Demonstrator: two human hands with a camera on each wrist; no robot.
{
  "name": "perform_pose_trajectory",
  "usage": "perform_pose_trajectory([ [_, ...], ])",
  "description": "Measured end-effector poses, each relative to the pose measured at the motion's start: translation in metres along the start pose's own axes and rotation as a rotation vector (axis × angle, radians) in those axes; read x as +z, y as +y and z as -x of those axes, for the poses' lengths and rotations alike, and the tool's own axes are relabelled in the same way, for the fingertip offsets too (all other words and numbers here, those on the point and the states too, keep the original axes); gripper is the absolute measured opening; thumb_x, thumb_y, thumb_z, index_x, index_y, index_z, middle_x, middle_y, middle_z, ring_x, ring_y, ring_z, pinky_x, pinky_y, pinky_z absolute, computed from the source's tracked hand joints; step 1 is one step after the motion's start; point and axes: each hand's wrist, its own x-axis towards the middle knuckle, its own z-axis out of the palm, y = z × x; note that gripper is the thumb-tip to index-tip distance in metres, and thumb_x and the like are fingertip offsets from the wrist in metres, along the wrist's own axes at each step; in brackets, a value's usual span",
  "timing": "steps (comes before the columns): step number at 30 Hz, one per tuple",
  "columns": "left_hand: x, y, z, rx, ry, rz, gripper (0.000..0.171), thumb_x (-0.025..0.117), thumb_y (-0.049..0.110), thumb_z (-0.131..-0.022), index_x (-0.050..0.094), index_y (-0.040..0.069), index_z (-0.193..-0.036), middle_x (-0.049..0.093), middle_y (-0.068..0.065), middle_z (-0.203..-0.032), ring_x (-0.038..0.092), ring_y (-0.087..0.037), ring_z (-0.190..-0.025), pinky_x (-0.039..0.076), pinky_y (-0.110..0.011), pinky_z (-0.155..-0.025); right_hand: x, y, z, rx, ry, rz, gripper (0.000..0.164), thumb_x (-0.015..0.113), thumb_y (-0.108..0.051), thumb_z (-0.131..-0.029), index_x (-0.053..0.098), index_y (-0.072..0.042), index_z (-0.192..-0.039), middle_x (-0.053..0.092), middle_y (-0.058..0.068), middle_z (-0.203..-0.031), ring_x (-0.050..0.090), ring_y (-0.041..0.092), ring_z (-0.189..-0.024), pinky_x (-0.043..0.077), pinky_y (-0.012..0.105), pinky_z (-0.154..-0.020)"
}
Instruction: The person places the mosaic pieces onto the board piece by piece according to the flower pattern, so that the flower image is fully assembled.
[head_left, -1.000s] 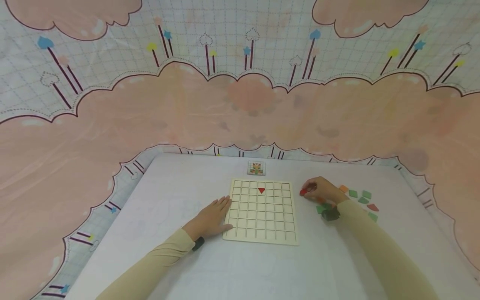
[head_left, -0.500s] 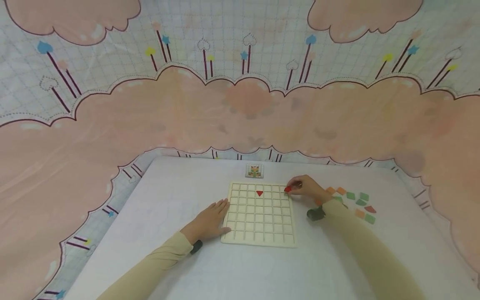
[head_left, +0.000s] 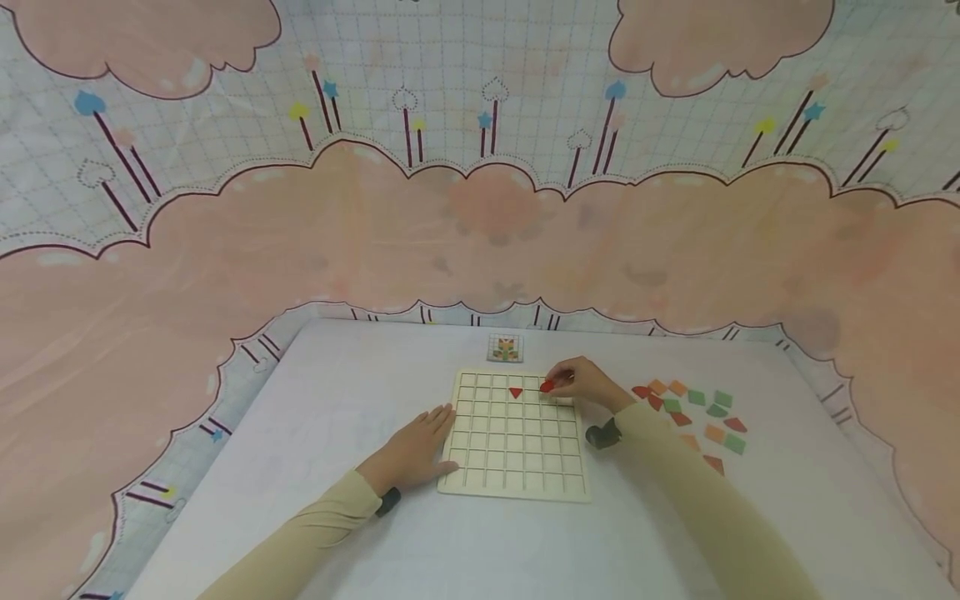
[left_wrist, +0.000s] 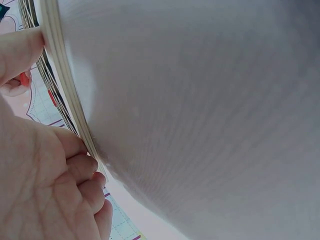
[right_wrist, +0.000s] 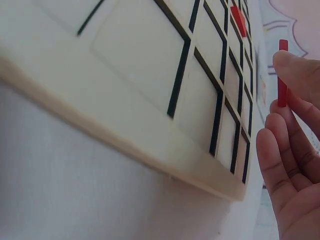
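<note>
A cream grid board (head_left: 517, 450) lies flat on the table. One red triangular tile (head_left: 516, 392) sits in a cell near its far edge. My left hand (head_left: 411, 450) rests along the board's left side, fingers extended, the thumb (left_wrist: 22, 52) and fingertips right at the rim. Over the far right cells, my right hand (head_left: 588, 385) pinches a red tile (right_wrist: 283, 75) between thumb and fingers, held on edge above the board. Its outline is partly covered by the fingers.
Several loose tiles in green, orange and red, such as a green square tile (head_left: 735, 443), are scattered right of the board. A small pattern card (head_left: 506, 348) lies beyond its far edge. A printed cloth (head_left: 480, 233) hangs behind the white table (head_left: 315, 433).
My right hand has carried the red tile leftward from beside the loose tiles to above the board's far right cells. My left hand stays at the board's left side.
</note>
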Motion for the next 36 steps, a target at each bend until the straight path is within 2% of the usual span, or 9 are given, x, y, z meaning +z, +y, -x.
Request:
perform_pose_trajectory([
  [7, -0.001, 0.000, 0.001, 0.005, 0.005, -0.005, 0.084, 0.050, 0.055, -0.090, 0.025, -0.001, -0.147, 0.024, -0.015, -0.155, 0.022, -0.028, -0.145, 0.022, -0.041, -0.119, 0.009, -0.002, -0.006, -0.022, -0.024, -0.006, 0.023, 0.076, -0.008, -0.077, 0.070, 0.002, -0.096, 0.068, 0.011, -0.086, 0.055, 0.006, -0.072, 0.048, 0.018, -0.067],
  [13, 0.001, -0.002, 0.000, 0.012, 0.005, -0.030, 0.084, 0.049, 0.057, -0.090, 0.025, 0.000, -0.147, 0.024, -0.015, -0.155, 0.022, -0.027, -0.145, 0.024, -0.041, -0.118, 0.015, -0.004, -0.009, -0.009, -0.031, -0.016, 0.021, 0.075, -0.006, -0.077, 0.069, 0.003, -0.095, 0.067, 0.011, -0.083, 0.056, 0.008, -0.070, 0.049, 0.019, -0.066],
  [20, 0.002, -0.002, -0.001, 0.011, 0.005, -0.040, 0.084, 0.047, 0.057, -0.091, 0.024, 0.000, -0.148, 0.023, -0.015, -0.155, 0.021, -0.027, -0.145, 0.023, -0.041, -0.118, 0.018, -0.005, -0.012, 0.031, -0.010, 0.035, 0.020, 0.076, -0.008, -0.077, 0.070, 0.000, -0.093, 0.066, 0.008, -0.081, 0.055, 0.008, -0.069, 0.048, 0.020, -0.064],
  [26, 0.002, -0.003, 0.000, 0.014, 0.008, -0.038, 0.085, 0.048, 0.057, -0.090, 0.024, 0.000, -0.147, 0.024, -0.015, -0.155, 0.022, -0.027, -0.145, 0.023, -0.040, -0.118, 0.020, -0.003, -0.015, 0.058, -0.013, 0.032, 0.019, 0.077, -0.007, -0.075, 0.071, -0.002, -0.092, 0.065, 0.005, -0.079, 0.055, 0.009, -0.070, 0.049, 0.021, -0.065],
  [36, -0.001, -0.002, 0.002, 0.030, 0.011, -0.036, 0.084, 0.047, 0.057, -0.091, 0.023, -0.001, -0.148, 0.024, -0.015, -0.155, 0.022, -0.027, -0.145, 0.023, -0.041, -0.118, 0.023, -0.001, -0.018, 0.041, -0.023, 0.092, 0.022, 0.078, -0.010, -0.074, 0.071, -0.003, -0.094, 0.063, 0.004, -0.082, 0.052, 0.010, -0.072, 0.047, 0.022, -0.067],
])
